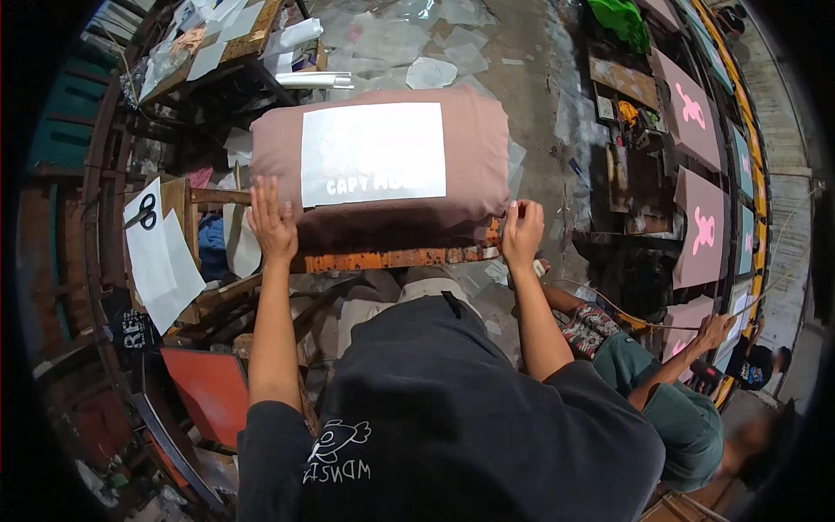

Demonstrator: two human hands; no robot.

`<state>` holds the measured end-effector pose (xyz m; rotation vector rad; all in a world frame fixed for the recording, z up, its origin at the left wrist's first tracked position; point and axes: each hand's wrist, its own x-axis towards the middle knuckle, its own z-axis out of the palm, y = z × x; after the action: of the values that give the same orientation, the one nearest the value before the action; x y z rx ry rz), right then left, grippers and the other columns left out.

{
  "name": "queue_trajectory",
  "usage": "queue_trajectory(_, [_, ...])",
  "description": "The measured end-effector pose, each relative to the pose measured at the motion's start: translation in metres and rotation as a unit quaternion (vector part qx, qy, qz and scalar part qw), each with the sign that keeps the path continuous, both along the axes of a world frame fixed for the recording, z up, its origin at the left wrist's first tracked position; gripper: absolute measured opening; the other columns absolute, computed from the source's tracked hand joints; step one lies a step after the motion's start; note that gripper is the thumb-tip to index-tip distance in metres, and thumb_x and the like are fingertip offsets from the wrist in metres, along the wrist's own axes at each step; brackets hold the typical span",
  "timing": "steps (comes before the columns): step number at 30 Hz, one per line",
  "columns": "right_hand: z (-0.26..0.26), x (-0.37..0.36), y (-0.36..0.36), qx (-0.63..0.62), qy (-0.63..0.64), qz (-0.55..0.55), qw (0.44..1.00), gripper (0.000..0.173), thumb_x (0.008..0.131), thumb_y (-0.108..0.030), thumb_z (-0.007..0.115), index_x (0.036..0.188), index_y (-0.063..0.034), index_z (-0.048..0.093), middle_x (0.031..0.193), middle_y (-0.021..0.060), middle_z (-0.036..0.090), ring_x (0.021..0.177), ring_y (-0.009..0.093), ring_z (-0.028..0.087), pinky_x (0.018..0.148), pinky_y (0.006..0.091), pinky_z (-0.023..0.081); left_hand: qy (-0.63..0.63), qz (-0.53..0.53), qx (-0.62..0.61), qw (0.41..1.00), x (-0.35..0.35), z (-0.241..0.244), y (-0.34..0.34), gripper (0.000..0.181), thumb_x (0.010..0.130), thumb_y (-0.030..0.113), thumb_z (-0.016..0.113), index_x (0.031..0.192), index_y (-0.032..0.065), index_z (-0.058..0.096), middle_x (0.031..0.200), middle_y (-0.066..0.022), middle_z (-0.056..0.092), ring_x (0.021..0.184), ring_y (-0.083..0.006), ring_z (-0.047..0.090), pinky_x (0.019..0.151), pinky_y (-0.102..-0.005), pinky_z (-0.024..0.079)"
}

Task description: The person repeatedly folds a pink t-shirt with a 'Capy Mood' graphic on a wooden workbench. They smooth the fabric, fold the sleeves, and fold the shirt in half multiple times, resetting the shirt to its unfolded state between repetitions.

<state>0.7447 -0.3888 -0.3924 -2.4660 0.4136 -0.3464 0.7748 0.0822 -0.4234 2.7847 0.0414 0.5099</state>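
Pink fabric (277,140) lies over a block-shaped form in front of me, its near side hanging in shadow. On top of it rests a white sheet (375,143) with pale lettering along its near edge. My left hand (273,228) is flat, fingers extended, against the near left corner of the fabric. At the near right corner, my right hand (524,231) has its fingers curled and seems to pinch the fabric's edge. Below the fabric shows a worn orange edge (385,259) of the support.
Black-handled scissors (145,214) lie on white paper sheets (160,261) at left. Another person (659,385) sits at right, one hand near a long rack of pink printed panels (701,222). A cluttered table (244,42) stands far left; clear sheets (466,49) litter the floor.
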Motion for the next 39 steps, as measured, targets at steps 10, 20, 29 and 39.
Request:
queue_trajectory(10, [0.023, 0.127, 0.044, -0.18, 0.022, 0.288, 0.94, 0.063, 0.101, -0.044, 0.045, 0.154, -0.0126, 0.035, 0.162, 0.0082, 0.03, 0.149, 0.033, 0.025, 0.119, 0.0599, 0.014, -0.022, -0.054, -0.036, 0.998, 0.039, 0.025, 0.003, 0.049, 0.107, 0.032, 0.033, 0.151, 0.012, 0.042, 0.159, -0.0108, 0.036, 0.148, -0.0372, 0.027, 0.121, -0.0473, 0.019])
queue_trajectory(20, [-0.018, 0.185, -0.024, 0.046, 0.144, 0.149, 0.977, 0.053, 0.103, -0.044, 0.039, 0.128, -0.0032, 0.061, 0.134, 0.029, 0.055, 0.127, 0.042, 0.052, 0.106, 0.0472, 0.039, 0.044, -0.125, -0.066, 0.989, 0.057, 0.011, 0.018, 0.05, 0.108, 0.028, 0.029, 0.154, 0.0087, 0.036, 0.162, -0.0137, 0.029, 0.151, -0.0343, 0.021, 0.123, -0.0434, 0.015])
queue_trajectory(29, [-0.155, 0.035, -0.026, 0.29, -0.036, 0.08, 0.953, 0.044, 0.104, -0.033, 0.044, 0.124, 0.0013, 0.062, 0.123, 0.0228, 0.067, 0.112, 0.032, 0.064, 0.095, 0.0399, 0.046, 0.08, -0.064, -0.199, 0.975, 0.059, -0.002, 0.02, 0.054, 0.109, 0.034, 0.026, 0.156, 0.0064, 0.03, 0.164, -0.0167, 0.019, 0.152, -0.033, 0.016, 0.122, -0.0409, 0.013])
queue_trajectory(39, [-0.105, 0.027, -0.038, 0.281, 0.1, -0.032, 0.954, 0.025, 0.091, -0.023, 0.065, 0.097, 0.0005, 0.068, 0.075, 0.009, 0.067, 0.069, 0.019, 0.064, 0.066, 0.0316, 0.048, 0.125, 0.214, -0.212, 0.945, -0.058, -0.092, 0.041, 0.025, 0.1, 0.014, 0.045, 0.12, -0.002, 0.045, 0.108, -0.0223, 0.058, 0.098, -0.0384, 0.057, 0.089, -0.0433, 0.044])
